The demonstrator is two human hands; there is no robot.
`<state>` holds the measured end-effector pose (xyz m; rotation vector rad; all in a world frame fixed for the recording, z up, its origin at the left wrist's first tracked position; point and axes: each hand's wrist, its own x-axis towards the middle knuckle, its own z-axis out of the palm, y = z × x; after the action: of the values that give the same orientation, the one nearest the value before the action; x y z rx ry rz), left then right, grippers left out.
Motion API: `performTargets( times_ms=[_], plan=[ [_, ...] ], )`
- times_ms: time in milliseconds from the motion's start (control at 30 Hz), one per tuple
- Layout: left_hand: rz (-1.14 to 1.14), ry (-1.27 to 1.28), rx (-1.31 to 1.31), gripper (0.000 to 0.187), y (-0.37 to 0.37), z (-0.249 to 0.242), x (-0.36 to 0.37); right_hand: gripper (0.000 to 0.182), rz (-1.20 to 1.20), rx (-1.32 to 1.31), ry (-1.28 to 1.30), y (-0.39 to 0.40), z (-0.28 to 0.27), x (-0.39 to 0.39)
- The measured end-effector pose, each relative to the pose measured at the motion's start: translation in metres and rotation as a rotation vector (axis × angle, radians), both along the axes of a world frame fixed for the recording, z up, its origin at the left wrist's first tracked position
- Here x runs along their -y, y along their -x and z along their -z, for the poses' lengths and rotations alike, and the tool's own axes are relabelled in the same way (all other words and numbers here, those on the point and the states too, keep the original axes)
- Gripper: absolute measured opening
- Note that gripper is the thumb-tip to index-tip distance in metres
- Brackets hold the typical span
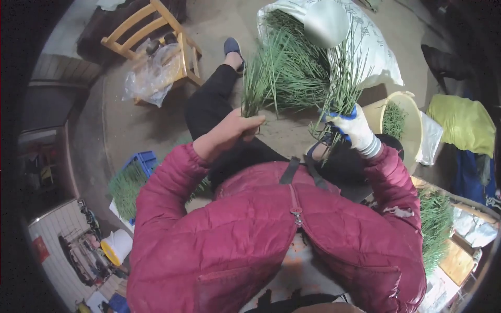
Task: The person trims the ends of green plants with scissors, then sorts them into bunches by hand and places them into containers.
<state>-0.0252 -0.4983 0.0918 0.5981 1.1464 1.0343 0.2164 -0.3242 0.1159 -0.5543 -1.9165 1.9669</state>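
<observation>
Out front, both hands (229, 133) (357, 128) apart

Readable text: none that I can make out on my feed.
Sack (378, 65): I see dark printed marks running along the white side, but they are too small and blurred for me to read.
Zip pull (296, 211): too small for me to tell whether it carries lettering.
Red patch (40, 249): I catch the colour at far left, no legible words.
</observation>
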Motion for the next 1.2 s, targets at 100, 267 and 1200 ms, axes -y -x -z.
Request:
performTargets(
  times_ms=[100, 267, 1200],
  plan=[
    [-0.074, -0.012, 0.036, 0.035, -0.001, 0.008, -0.006, 0.071, -0.013, 0.025, 0.118, 0.006, 0.006, 0.003],
    [-0.132, 0.069, -0.053, 0.023, -0.026, 0.008, -0.023, 0.072, -0.048, -0.057, 0.082, 0.052, 0.007, 0.021],
    [-0.286, -0.1, 0.039, 0.023, -0.03, -0.001, -0.037, 0.04, 0.165, 0.109, -0.114, 0.019, 0.01, 0.008]
  ],
)
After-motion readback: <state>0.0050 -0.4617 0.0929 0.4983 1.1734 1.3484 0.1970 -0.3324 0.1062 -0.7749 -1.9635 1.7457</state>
